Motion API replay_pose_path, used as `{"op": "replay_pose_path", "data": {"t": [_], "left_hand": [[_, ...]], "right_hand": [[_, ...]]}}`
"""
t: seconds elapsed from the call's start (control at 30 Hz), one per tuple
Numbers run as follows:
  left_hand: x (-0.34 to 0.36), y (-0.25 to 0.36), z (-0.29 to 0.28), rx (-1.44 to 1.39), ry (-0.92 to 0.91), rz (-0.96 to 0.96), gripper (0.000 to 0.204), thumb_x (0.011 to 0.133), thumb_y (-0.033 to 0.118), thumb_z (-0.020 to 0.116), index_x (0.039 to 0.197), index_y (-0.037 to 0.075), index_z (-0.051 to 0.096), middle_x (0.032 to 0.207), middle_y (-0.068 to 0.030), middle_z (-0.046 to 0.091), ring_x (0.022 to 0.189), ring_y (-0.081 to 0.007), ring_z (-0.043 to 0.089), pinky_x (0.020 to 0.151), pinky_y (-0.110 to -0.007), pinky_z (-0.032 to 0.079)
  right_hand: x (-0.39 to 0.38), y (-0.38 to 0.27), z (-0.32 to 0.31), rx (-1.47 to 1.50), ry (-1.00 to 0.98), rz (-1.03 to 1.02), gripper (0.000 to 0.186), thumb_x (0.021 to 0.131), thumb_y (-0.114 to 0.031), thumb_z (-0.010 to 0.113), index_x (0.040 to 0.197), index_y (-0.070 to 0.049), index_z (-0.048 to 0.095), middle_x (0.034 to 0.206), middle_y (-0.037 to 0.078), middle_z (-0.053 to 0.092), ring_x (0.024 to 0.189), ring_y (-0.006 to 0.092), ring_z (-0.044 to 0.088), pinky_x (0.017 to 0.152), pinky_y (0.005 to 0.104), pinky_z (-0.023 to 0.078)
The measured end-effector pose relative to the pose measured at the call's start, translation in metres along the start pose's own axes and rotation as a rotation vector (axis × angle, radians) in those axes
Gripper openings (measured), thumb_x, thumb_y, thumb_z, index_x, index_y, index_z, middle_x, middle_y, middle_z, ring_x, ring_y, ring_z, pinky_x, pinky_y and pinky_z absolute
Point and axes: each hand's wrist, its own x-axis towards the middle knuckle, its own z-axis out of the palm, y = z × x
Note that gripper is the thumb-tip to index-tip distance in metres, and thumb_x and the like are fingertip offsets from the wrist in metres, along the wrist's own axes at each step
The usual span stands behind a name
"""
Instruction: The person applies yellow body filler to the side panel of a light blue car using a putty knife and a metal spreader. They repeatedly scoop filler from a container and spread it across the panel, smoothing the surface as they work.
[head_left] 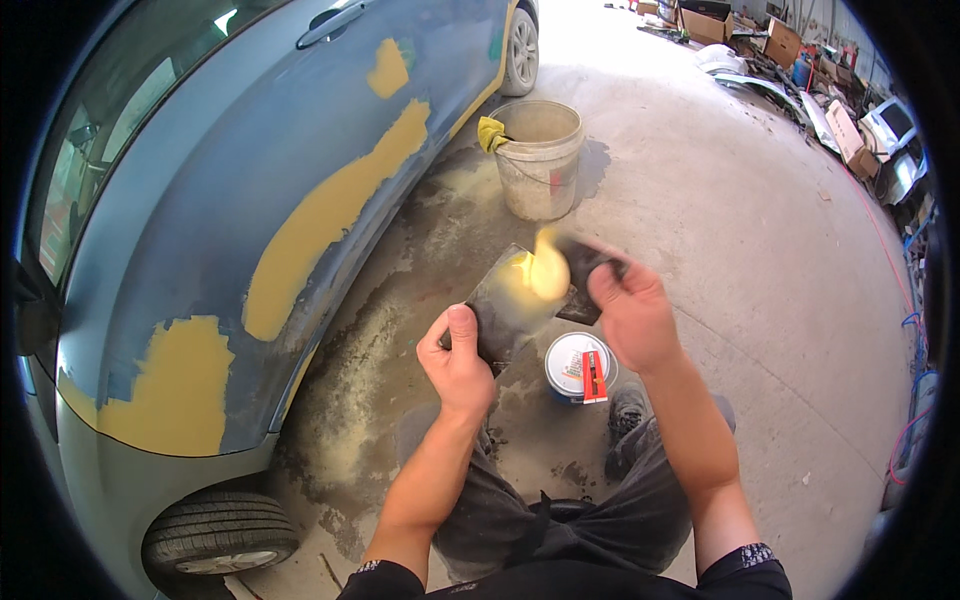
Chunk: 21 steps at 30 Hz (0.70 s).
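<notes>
My left hand (458, 355) grips a flat, dark mixing plate (505, 308) by its edge. My right hand (635, 310) holds a dark flat spreader (585, 265), slightly motion-blurred, over the plate's right part. A yellow blob of putty (545, 268) is on and between the plate and spreader. Below them on the floor stands a round can (565, 370) with a white lid and a red tube (595, 392) lying on top.
A blue-grey car door (180, 250) with yellow filler patches runs along my left, above a tire (215, 530). A bucket (535, 180) with a yellow cloth on its rim stands ahead. Car parts and cardboard boxes (780, 45) pile along the right wall. My bent legs are below.
</notes>
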Motion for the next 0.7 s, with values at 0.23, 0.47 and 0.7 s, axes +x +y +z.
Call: {"op": "replay_pose_path", "data": {"t": [0.23,0.47,0.7], "left_hand": [[0.001,0.002,-0.002,0.023,0.124,0.112,0.037,0.098,0.029,0.055,0.088,-0.006,0.065,0.083,0.0010,0.061,0.075,-0.0074,0.052,0.067,-0.022,0.042],[-0.008,-0.001,-0.001,0.286,0.004,0.374,0.029,0.096,0.018,0.055,0.099,-0.010,0.065,0.087,-0.0138,0.068,0.078,-0.0154,0.061,0.070,-0.027,0.048],[0.001,0.005,-0.008,0.123,0.110,0.385,0.036,0.098,0.027,0.054,0.098,-0.007,0.066,0.083,-0.0058,0.066,0.075,-0.0097,0.056,0.067,-0.023,0.044]], "right_hand": [[-0.012,0.001,0.015,-0.692,0.100,-0.257,0.025,0.091,-0.004,0.057,0.115,-0.002,0.064,0.097,0.009,0.060,0.084,0.0160,0.056,0.075,0.0249,0.045],[-0.028,0.026,0.045,-0.851,0.020,-0.629,0.030,0.082,0.005,0.062,0.111,-0.001,0.065,0.107,0.014,0.059,0.091,0.0253,0.060,0.077,0.0294,0.049],[-0.012,0.000,0.026,-0.291,0.088,-0.037,0.025,0.094,-0.006,0.053,0.116,-0.004,0.063,0.111,0.008,0.062,0.095,0.0196,0.061,0.083,0.0306,0.048]]}}
